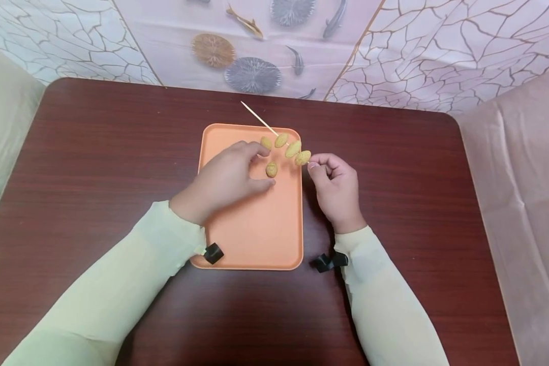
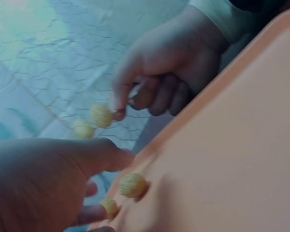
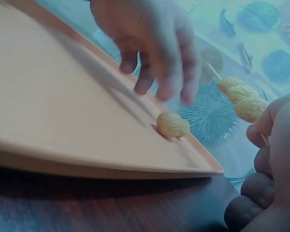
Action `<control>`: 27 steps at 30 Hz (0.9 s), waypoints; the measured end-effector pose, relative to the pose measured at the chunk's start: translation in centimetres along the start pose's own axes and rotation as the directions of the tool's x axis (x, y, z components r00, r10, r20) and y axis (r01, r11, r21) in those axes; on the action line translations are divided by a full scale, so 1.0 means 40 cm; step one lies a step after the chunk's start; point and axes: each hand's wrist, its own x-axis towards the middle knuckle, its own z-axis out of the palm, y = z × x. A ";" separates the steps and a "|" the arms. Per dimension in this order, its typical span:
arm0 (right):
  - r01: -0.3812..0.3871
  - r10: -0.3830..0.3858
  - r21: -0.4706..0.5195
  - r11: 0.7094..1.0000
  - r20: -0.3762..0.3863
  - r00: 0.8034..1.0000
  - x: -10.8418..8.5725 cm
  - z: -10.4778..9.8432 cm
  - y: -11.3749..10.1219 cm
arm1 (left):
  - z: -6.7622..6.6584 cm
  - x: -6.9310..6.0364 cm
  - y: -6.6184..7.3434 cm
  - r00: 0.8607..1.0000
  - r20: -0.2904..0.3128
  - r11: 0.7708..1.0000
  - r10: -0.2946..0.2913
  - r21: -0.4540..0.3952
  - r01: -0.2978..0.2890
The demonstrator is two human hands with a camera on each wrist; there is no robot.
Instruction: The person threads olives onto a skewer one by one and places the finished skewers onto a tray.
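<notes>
My right hand [image 1: 337, 190] pinches the lower end of a thin wooden skewer [image 1: 258, 118] that carries three yellow oval pieces [image 1: 293, 149]; its pointed end stands up and to the left over the tray's far edge. My left hand [image 1: 226, 178] hovers over the orange tray [image 1: 256, 229], thumb and fingers spread around a loose yellow piece [image 1: 271, 169]. Another loose yellow piece [image 1: 266, 143] lies by its fingertips. In the right wrist view the left hand [image 3: 152, 46] is above the loose pieces [image 3: 170, 124], with a gap between.
The tray lies on a dark red-brown table [image 1: 407, 203]. Beyond the table's far edge hangs a patterned cloth [image 1: 251, 46], with plain pale fabric [image 1: 521, 168] at the right side and more at the left. Black straps [image 1: 213, 253] are at both wrists.
</notes>
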 end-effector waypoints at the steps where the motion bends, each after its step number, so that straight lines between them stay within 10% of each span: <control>1: -0.007 0.007 0.010 1.000 -0.001 1.000 0.001 -0.002 0.001 | 0.003 0.009 0.004 0.999 0.038 0.999 -0.003 0.041 0.002; 11: -0.049 0.046 0.085 0.995 0.035 0.998 0.006 -0.010 0.003 | 0.026 0.046 0.021 0.995 0.095 0.986 0.026 0.164 -0.042; 18: -0.056 0.051 0.085 0.995 0.059 0.997 0.009 -0.002 -0.002 | 0.006 0.015 -0.018 0.998 -0.042 0.984 -0.039 -0.173 0.031; 27: -0.061 0.058 0.033 0.998 0.064 0.996 0.006 -0.006 0.005 | -0.002 -0.015 -0.067 0.974 -0.100 0.740 -0.205 -0.666 0.088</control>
